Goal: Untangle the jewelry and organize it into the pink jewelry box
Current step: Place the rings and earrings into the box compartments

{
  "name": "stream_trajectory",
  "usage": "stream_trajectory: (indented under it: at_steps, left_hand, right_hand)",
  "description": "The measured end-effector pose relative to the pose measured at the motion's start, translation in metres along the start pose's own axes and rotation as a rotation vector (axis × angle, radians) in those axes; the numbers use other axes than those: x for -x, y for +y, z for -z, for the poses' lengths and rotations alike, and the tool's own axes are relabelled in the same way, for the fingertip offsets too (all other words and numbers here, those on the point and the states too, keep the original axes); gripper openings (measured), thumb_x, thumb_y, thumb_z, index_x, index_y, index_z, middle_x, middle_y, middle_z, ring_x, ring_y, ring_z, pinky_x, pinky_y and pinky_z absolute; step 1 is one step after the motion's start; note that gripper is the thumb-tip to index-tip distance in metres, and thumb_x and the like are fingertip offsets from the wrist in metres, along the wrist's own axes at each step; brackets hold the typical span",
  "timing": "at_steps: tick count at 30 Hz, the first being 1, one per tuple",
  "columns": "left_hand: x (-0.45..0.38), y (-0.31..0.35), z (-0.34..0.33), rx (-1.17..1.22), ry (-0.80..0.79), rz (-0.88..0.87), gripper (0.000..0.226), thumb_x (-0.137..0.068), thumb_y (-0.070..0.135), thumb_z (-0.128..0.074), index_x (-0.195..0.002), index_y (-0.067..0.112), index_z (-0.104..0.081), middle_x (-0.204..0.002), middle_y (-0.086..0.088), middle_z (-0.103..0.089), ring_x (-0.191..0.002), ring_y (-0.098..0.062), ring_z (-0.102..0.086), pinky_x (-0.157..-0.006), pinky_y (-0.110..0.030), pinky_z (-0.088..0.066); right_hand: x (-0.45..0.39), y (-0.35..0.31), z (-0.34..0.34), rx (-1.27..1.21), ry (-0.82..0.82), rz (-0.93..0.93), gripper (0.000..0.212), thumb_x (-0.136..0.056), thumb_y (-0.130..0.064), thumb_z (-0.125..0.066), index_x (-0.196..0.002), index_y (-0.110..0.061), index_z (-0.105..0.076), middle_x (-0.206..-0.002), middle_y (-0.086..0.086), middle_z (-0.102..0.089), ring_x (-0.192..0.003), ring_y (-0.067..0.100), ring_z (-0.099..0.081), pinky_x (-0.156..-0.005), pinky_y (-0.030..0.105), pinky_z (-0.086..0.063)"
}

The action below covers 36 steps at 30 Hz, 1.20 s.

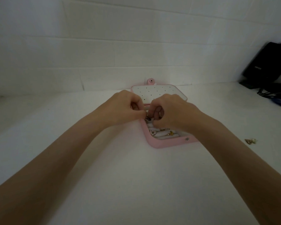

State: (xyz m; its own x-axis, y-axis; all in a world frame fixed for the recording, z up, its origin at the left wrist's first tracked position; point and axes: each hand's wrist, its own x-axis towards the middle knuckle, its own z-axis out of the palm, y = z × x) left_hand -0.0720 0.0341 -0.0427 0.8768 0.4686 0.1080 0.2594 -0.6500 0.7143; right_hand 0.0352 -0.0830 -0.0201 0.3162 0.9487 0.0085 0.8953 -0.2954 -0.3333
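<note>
- Both hands meet over the open pink jewelry box (pixel 159 144), our left hand (pixel 125 105) and our right hand (pixel 172 109) with fingers curled inward and fingertips nearly touching each other.
- Our left hand pinches a small dark piece of jewelry (pixel 147 118) at its fingertips, just above the near left corner of the box's tray.
- Our right hand curls round the same small piece from the other side; a ring shows on one of its bent fingers, and what exactly the fingertips grip is too small for us to tell.
- We see the box lying on the white table (pixel 104 176), close to the white brick wall (pixel 104 46), turned at an angle so one rounded corner points toward us.
- Its lid (pixel 156 93) lies folded back toward the wall, showing a white panel dotted with small holes, and a pink snap tab (pixel 151 81) sticks up behind it.
- Inside the tray, white padded rolls (pixel 161 135) hold a few gold-toned pieces (pixel 170 133), seated between the rolls.
- A metal snap stud (pixel 187 139) sits on the pink rim at the near right side.
- Well apart from the box, to the right on the table, lies a loose earring (pixel 250 141) with a gold part and a pale bead.
- At the far right, a black device (pixel 266 64) leans against the wall, with dark cables (pixel 272 93) beside it.
</note>
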Motion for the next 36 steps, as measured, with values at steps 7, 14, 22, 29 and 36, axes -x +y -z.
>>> stream_trajectory:
  at_steps: [7,14,22,29,36]
  left_hand:
    - [0.001,0.002,-0.002,0.064,-0.069,0.031,0.003,-0.076,0.014,-0.07,-0.074,0.013,-0.073,-0.057,0.003,-0.061,-0.058,-0.005,-0.049,-0.065,-0.023,-0.041]
    - [0.001,0.003,0.002,0.092,0.03,0.025,0.007,-0.08,0.019,-0.069,-0.08,0.016,-0.075,-0.084,-0.018,-0.069,-0.067,-0.013,-0.053,-0.064,-0.022,-0.04]
    - [0.0,-0.001,0.001,-0.004,-0.013,-0.039,0.016,-0.078,0.012,-0.068,-0.069,0.025,-0.072,-0.042,0.014,-0.049,-0.047,-0.001,-0.046,-0.058,-0.015,-0.038]
    - [0.002,-0.001,0.002,-0.005,-0.027,-0.068,0.01,-0.078,0.011,-0.069,-0.076,0.019,-0.075,-0.053,0.0,-0.055,-0.047,-0.001,-0.039,-0.056,-0.016,-0.035]
    - [0.001,0.0,0.004,-0.018,-0.02,-0.072,0.015,-0.079,0.011,-0.069,-0.071,0.024,-0.072,-0.038,0.017,-0.043,-0.041,0.001,-0.04,-0.048,-0.008,-0.029]
  right_hand:
    - [-0.002,0.003,-0.001,-0.088,0.005,0.017,0.005,-0.075,-0.017,-0.073,-0.076,-0.019,-0.069,-0.062,-0.015,-0.055,-0.053,-0.012,-0.049,-0.048,0.001,-0.035]
    - [-0.004,0.007,-0.001,-0.108,-0.004,0.043,0.018,-0.074,-0.01,-0.072,-0.071,-0.025,-0.064,-0.061,-0.018,-0.056,-0.052,-0.015,-0.05,-0.053,0.001,-0.036]
    - [-0.002,0.004,0.001,-0.063,0.044,0.029,0.015,-0.079,-0.03,-0.072,-0.07,-0.02,-0.065,-0.062,-0.007,-0.058,-0.06,0.006,-0.052,-0.055,0.011,-0.039]
    - [-0.004,0.006,0.001,-0.011,0.022,0.082,0.003,-0.078,-0.019,-0.071,-0.077,-0.017,-0.07,-0.062,-0.013,-0.055,-0.059,0.001,-0.05,-0.056,0.008,-0.038]
    - [-0.005,0.015,0.003,-0.119,0.003,0.109,0.021,-0.074,-0.006,-0.07,-0.073,-0.027,-0.067,-0.064,-0.018,-0.059,-0.059,-0.008,-0.053,-0.063,0.012,-0.042]
